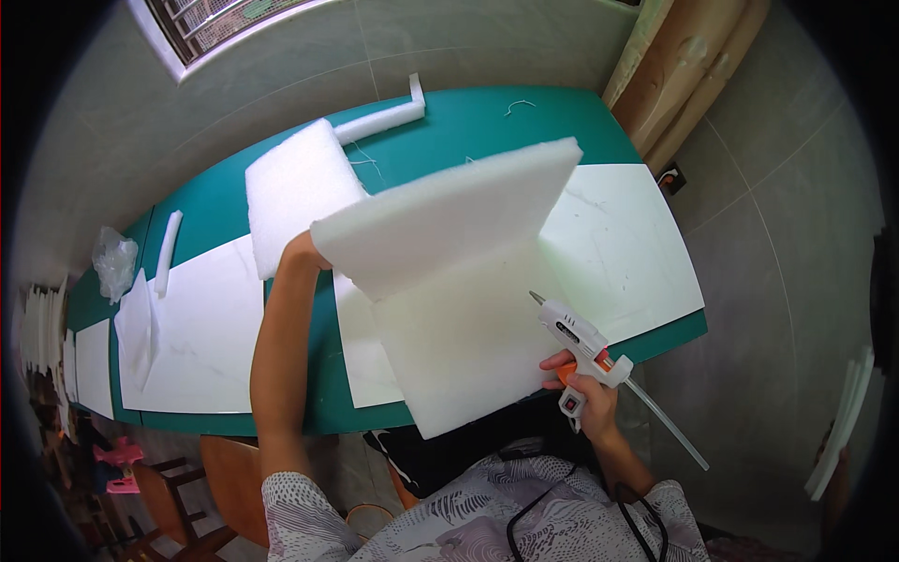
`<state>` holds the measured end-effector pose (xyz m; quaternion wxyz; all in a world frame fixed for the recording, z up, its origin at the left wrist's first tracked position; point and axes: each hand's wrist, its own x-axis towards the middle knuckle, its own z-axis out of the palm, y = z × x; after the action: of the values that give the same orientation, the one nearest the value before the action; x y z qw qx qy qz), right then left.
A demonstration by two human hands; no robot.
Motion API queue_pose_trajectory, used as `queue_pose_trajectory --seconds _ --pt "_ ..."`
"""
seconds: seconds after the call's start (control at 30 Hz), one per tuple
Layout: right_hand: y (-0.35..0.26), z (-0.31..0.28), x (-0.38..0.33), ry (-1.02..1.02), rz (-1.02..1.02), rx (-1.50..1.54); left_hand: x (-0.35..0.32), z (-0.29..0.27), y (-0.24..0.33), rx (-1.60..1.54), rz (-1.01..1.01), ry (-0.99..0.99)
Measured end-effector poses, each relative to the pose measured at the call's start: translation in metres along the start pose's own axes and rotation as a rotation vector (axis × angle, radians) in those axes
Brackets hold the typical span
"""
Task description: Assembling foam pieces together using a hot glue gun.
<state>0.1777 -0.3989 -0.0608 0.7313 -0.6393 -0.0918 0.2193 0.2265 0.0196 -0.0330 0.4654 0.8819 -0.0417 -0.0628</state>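
A white foam sheet (440,211) stands tilted up at the far side, and a flat white foam piece (468,347) spreads toward me from its lower edge. Whether the two are separate or one folded sheet, I cannot tell. My left hand (307,251) grips the upright sheet at its left end, its fingers partly hidden behind the foam. In my right hand (588,401) is a white hot glue gun (582,339) with an orange trigger. Its metal nozzle points up and left over the flat foam's right edge. A clear glue stick (670,426) sticks out of its back.
White marbled boards (623,248) lie on the green table (487,112). At the left are another foam block (298,187), thin foam strips (384,120) and a crumpled clear plastic bag (114,262). Wooden chairs (234,478) stand below the left front edge. A wall socket (672,178) is at right.
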Motion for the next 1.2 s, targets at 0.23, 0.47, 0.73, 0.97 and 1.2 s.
queue_pose_trajectory --seconds 0.23,0.47,0.73,0.97,1.2 --pt "-0.001 -0.001 0.000 0.007 -0.003 0.052 0.000 0.025 -0.009 0.016 0.005 0.083" --pt "0.004 0.002 0.005 -0.023 -0.020 0.063 -0.016 0.020 -0.060 -0.002 0.144 0.033" --pt "0.004 0.000 0.002 -0.017 -0.052 0.053 -0.018 0.029 -0.070 0.028 0.121 0.155" --pt "0.006 0.002 0.002 0.012 -0.067 0.127 -0.059 0.033 -0.046 -0.712 -0.066 0.074" --pt "0.001 0.002 0.002 -0.008 -0.073 0.097 -0.100 0.050 -0.018 -0.707 0.040 0.049"
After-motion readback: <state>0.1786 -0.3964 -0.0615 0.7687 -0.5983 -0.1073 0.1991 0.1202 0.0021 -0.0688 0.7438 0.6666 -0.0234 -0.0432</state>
